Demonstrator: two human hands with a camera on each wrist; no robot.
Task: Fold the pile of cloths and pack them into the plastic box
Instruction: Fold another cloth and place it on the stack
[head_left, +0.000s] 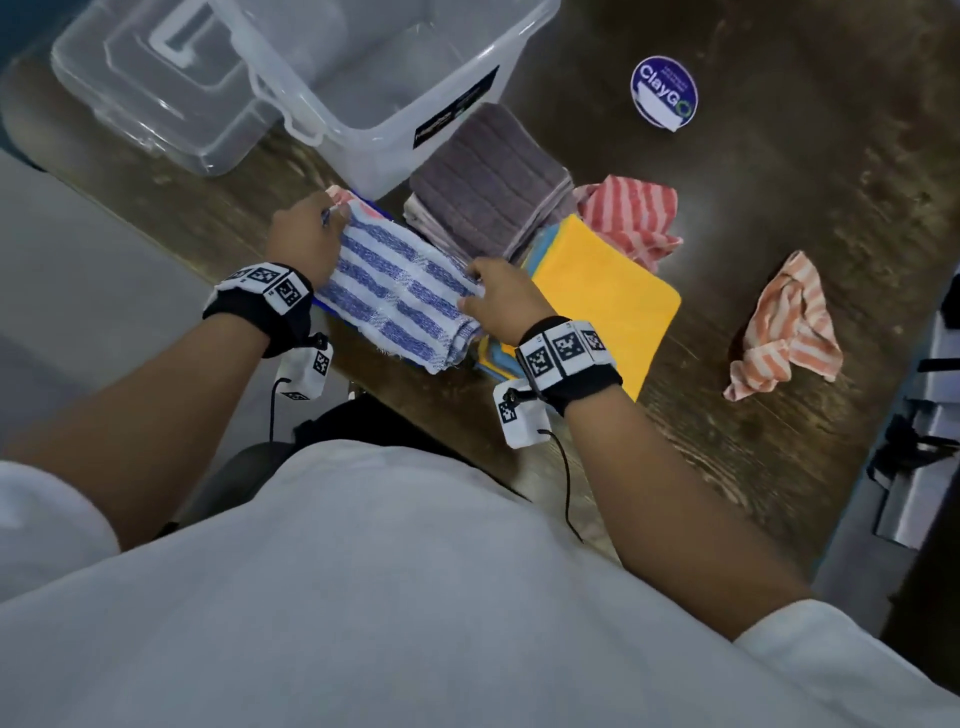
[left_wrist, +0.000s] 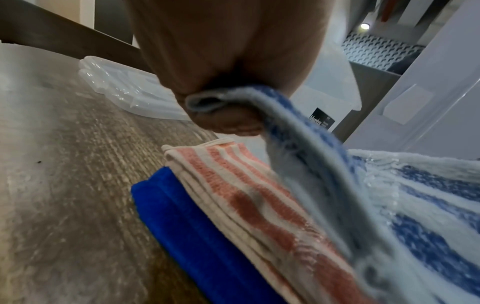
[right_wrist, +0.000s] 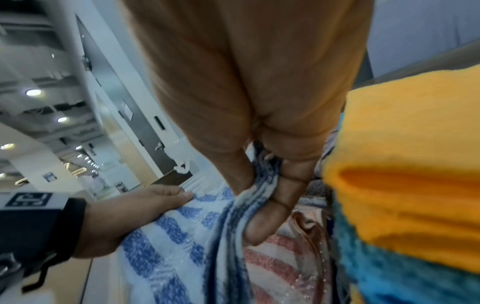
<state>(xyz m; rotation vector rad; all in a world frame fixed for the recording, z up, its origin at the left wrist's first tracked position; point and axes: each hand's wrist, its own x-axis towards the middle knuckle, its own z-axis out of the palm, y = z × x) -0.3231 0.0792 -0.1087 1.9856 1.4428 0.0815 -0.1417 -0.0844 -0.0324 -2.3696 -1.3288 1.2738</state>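
Observation:
A blue-and-white striped cloth (head_left: 395, 291) lies stretched between my two hands over a folded red-striped cloth (left_wrist: 249, 197) and a folded blue cloth (left_wrist: 187, 218). My left hand (head_left: 304, 241) pinches its far corner (left_wrist: 207, 100). My right hand (head_left: 498, 301) pinches the near edge of the striped cloth (right_wrist: 254, 197) between thumb and fingers. The clear plastic box (head_left: 395, 67) stands open just beyond. A folded grey towel stack (head_left: 488, 187) and a folded yellow cloth (head_left: 608, 291) lie to the right.
The box lid (head_left: 156, 88) lies left of the box. Two crumpled red-striped cloths (head_left: 634, 218) (head_left: 784, 327) sit loose on the wooden table (head_left: 779, 156) at the right. A round sticker (head_left: 664, 92) is stuck on the table farther back.

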